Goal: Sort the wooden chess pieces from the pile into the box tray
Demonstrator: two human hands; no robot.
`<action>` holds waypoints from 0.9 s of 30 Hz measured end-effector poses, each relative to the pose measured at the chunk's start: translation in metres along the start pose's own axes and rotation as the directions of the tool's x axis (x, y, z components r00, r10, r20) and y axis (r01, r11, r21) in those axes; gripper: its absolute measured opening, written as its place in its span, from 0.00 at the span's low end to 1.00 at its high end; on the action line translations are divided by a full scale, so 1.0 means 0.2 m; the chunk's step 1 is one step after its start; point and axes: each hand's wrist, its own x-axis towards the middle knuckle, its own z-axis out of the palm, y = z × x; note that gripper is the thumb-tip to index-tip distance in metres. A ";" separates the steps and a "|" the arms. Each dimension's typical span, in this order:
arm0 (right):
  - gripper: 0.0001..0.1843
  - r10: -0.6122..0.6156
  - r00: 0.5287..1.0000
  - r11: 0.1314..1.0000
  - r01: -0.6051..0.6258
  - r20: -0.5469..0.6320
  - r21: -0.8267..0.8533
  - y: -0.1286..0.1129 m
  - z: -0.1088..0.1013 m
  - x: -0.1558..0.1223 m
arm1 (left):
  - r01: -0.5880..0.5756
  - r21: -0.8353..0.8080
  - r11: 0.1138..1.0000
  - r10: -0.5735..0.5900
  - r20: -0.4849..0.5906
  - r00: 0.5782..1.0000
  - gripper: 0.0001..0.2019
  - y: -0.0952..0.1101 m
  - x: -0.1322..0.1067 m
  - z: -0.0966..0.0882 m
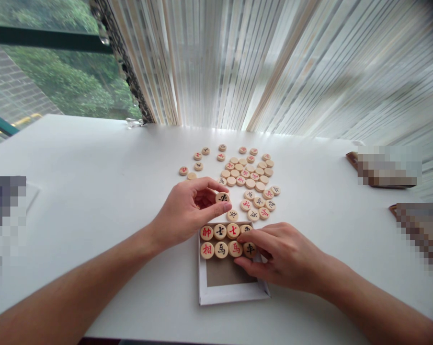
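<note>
My left hand [189, 211] pinches a round wooden chess piece [222, 197] with a black character, just above the far edge of a shallow white box [234, 293]. Two rows of wooden pieces [220, 241] lie in the box's far end, some marked red, some black. My right hand [279, 256] rests on the box's right side, its fingers curled on the rightmost pieces [250, 248] in the rows. Beyond the box, many loose pieces [245, 177] are scattered on the white table [94, 191].
A striped curtain [274, 62] hangs behind the table, with a window [47, 72] at the left. Blurred-out objects sit at the table's right edge [389, 165] and at its left edge [4, 215].
</note>
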 end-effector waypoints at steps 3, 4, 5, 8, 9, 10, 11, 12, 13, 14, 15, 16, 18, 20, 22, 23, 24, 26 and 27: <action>0.12 -0.007 1.000 1.000 0.007 -0.015 -0.011 0.00 0.00 0.00 | -0.004 0.001 1.000 0.004 0.000 1.000 0.13 0.00 0.00 0.00; 0.12 -0.011 1.000 1.000 0.011 -0.023 -0.014 -0.01 -0.01 0.00 | -0.003 0.000 1.000 0.003 -0.001 1.000 0.13 0.00 0.00 0.00; 0.12 -0.016 0.999 1.000 0.015 -0.032 -0.018 -0.01 -0.01 0.01 | -0.003 -0.002 1.000 0.003 -0.002 1.000 0.13 0.00 0.00 0.00; 0.09 -0.038 0.998 0.999 0.036 -0.058 -0.024 -0.04 -0.03 0.01 | -0.002 -0.006 1.000 0.002 -0.002 1.000 0.13 0.00 0.00 0.00; 0.09 -0.053 0.997 0.998 0.051 -0.064 -0.021 -0.05 -0.04 0.01 | -0.004 -0.006 1.000 0.004 -0.003 1.000 0.13 0.00 0.00 0.00; 0.09 -0.073 0.995 0.997 0.073 -0.065 -0.016 -0.07 -0.04 0.02 | -0.006 -0.006 1.000 0.006 -0.004 1.000 0.13 -0.01 0.00 0.00; 0.09 -0.100 0.993 0.995 0.099 -0.058 -0.011 -0.08 -0.04 0.02 | -0.008 -0.006 1.000 0.008 -0.005 1.000 0.13 -0.01 0.00 0.00; 0.10 -0.127 0.991 0.992 0.127 -0.045 -0.009 -0.09 -0.05 0.03 | -0.011 -0.006 1.000 0.010 -0.005 1.000 0.13 -0.01 0.00 0.00; 0.10 -0.151 0.988 0.989 0.150 -0.028 -0.013 -0.10 -0.05 0.03 | -0.013 -0.006 1.000 0.013 -0.004 1.000 0.13 -0.01 0.00 0.00; 0.10 -0.167 0.986 0.986 0.167 -0.011 -0.023 -0.11 -0.05 0.04 | -0.016 -0.006 1.000 0.016 -0.004 1.000 0.12 -0.01 0.00 0.00; 0.09 -0.176 0.984 0.984 0.176 0.005 -0.034 -0.12 -0.05 0.04 | -0.017 -0.006 1.000 0.017 -0.003 1.000 0.12 -0.01 0.00 0.00; 0.09 -0.178 0.984 0.983 0.179 0.018 -0.047 -0.12 -0.05 0.04 | -0.016 -0.005 1.000 0.016 -0.002 1.000 0.12 -0.01 0.00 0.00; 0.09 -0.170 0.985 0.983 0.172 0.033 -0.067 -0.13 -0.04 0.05 | -0.013 0.001 1.000 0.013 0.000 1.000 0.12 0.00 0.00 0.00; 0.10 -0.161 0.986 0.983 0.164 0.041 -0.077 -0.12 -0.04 0.05 | -0.010 0.006 1.000 0.010 0.000 1.000 0.13 0.00 0.00 0.00; 0.10 -0.155 0.987 0.984 0.158 0.043 -0.079 -0.12 -0.04 0.05 | -0.012 0.007 1.000 0.012 0.000 1.000 0.13 0.00 0.00 0.00; 0.10 -0.153 0.987 0.985 0.156 0.044 -0.077 -0.12 -0.04 0.05 | -0.013 0.006 1.000 0.013 0.000 1.000 0.13 0.00 0.00 0.00; 0.09 -0.151 0.988 0.985 0.154 0.045 -0.076 -0.12 -0.04 0.04 | -0.013 0.004 1.000 0.013 0.001 1.000 0.13 0.00 0.00 0.00; 0.10 -0.150 0.987 0.985 0.154 0.048 -0.076 -0.11 -0.04 0.04 | -0.012 -0.001 1.000 0.012 0.002 1.000 0.13 0.00 0.00 0.00; 0.10 -0.150 0.987 0.985 0.153 0.052 -0.075 -0.11 -0.04 0.04 | -0.011 -0.003 1.000 0.011 0.003 1.000 0.13 0.00 0.00 0.00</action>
